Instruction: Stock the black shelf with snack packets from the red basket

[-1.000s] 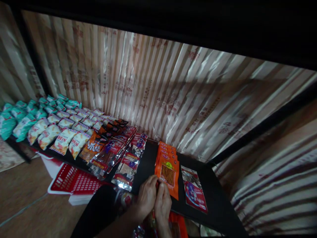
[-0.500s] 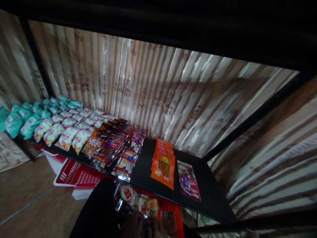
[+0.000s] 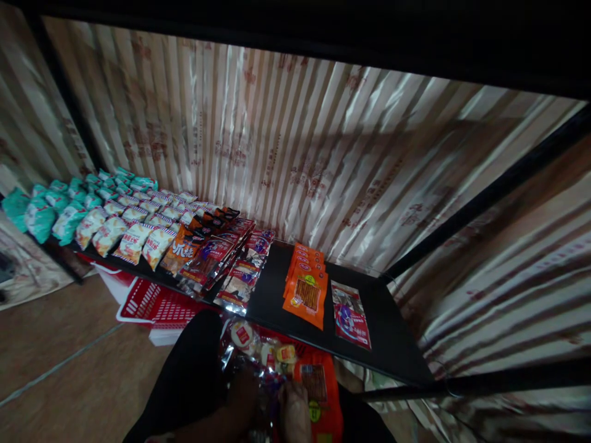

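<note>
Though dim, lower orange packet (image 3: 324, 391) lengthwise toward shelf (image 3: 390, 329).

shelf (image 3: 271, 280): bare lane, front to back edge, between silver-red packs (image 3: 243, 278) and orange stack (image 3: 308, 289) | right end bare past lone red pack (image 3: 349, 317) | left end blocked: teal bags (image 3: 40, 219) | overhead: upper shelf (image 3: 351, 38) | back edge: curtain (image 3: 277, 147) | below front edge: loose orange pack (image 3: 327, 394)
</note>
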A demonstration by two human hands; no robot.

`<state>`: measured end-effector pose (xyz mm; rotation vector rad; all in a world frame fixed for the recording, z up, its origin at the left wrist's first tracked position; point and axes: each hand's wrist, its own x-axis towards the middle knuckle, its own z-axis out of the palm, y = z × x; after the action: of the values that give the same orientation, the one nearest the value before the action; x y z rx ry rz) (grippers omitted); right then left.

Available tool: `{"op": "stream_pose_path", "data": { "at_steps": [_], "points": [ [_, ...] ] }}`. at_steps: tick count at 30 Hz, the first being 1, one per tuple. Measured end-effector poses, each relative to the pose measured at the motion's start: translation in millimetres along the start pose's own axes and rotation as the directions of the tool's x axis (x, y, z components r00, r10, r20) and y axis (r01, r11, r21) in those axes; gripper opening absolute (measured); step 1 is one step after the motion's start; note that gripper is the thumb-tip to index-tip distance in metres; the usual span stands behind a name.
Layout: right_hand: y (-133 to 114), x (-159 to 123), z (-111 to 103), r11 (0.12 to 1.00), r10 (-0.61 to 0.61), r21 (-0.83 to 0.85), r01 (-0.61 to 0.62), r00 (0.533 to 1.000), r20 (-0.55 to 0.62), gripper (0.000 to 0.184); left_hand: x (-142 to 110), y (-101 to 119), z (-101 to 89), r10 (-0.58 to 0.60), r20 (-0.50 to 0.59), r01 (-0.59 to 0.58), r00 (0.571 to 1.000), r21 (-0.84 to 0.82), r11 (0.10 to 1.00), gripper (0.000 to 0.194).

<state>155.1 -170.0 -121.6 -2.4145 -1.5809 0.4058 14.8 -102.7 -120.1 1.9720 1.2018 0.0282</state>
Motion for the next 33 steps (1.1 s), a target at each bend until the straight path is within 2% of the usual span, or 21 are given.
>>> {"op": "stream_pose_path", "data": {
  "at_steps": [3, 5, 7, 8, 12, 16, 21, 25, 27, 31, 33],
  "points": [
    [-5.2, -1.3, -5.5, 0.998, 0.010, 0.068, -0.007, 0.999, -0.044, 0.035, 1.2, 2.0, -8.4, -0.029, -0.027, 0.029, 0.999, -0.018, 0.999, 0.034],
    [-6.8, 0.4, -6.6, 0.994, 0.011, 0.111, 0.000, 0.996, -0.093, 0.034, 2.2, 3.0, -15.0, -0.073, -0.091, 0.054, 0.993, -0.192, 0.980, 0.024],
    [-8.4, 3.7, -7.8, 0.992, 0.019, 0.130, 0.001, 0.988, -0.154, 0.034, 4.1, 2.9, -20.6, -0.176, -0.100, 0.106, 0.979, -0.487, 0.867, 0.013],
    [-9.4, 5.5, -8.7, 0.992, 0.029, 0.130, -0.005, 0.983, -0.180, 0.032, 5.3, 2.2, -22.6, -0.177, -0.089, 0.103, 0.980, -0.538, 0.837, 0.011],
    [-14.5, 12.0, -13.9, 0.990, 0.040, 0.140, -0.006, 0.969, -0.246, 0.028, 7.9, -2.2, -26.2, -0.177, -0.048, 0.104, 0.983, -0.651, 0.752, 0.005],
    [-16.8, 15.3, -17.1, 0.988, 0.043, 0.153, 0.003, 0.954, -0.297, 0.032, 4.1, -0.7, -27.3, -0.172, -0.060, 0.076, 0.983, -0.722, 0.688, 0.004],
    [-17.8, 16.6, -20.8, 0.982, 0.053, 0.188, 0.006, 0.950, -0.307, 0.035, 2.1, 8.9, -32.5, -0.193, -0.116, 0.044, 0.974, -0.743, 0.667, 0.021],
    [-21.5, 22.3, -29.2, 0.967, 0.068, 0.253, 0.020, 0.941, -0.332, 0.038, 8.2, 14.5, -43.2, -0.214, -0.189, 0.002, 0.958, -0.745, 0.667, 0.020],
    [-23.8, 26.1, -34.4, 0.964, 0.093, 0.266, 0.016, 0.914, -0.394, 0.040, 11.5, 16.8, -49.4, -0.221, -0.209, -0.015, 0.953, -0.757, 0.653, 0.018],
    [-28.8, 28.4, -43.3, 0.966, 0.138, 0.259, 0.019, 0.806, -0.575, 0.050, 15.6, 22.7, -61.0, -0.246, -0.237, -0.042, 0.940, -0.795, 0.604, 0.016],
    [-31.8, 25.6, -46.2, 0.963, 0.167, 0.269, 0.006, 0.770, -0.615, 0.053, 16.5, 26.3, -66.4, -0.268, -0.247, -0.052, 0.931, -0.819, 0.572, 0.016]
  ]
}}
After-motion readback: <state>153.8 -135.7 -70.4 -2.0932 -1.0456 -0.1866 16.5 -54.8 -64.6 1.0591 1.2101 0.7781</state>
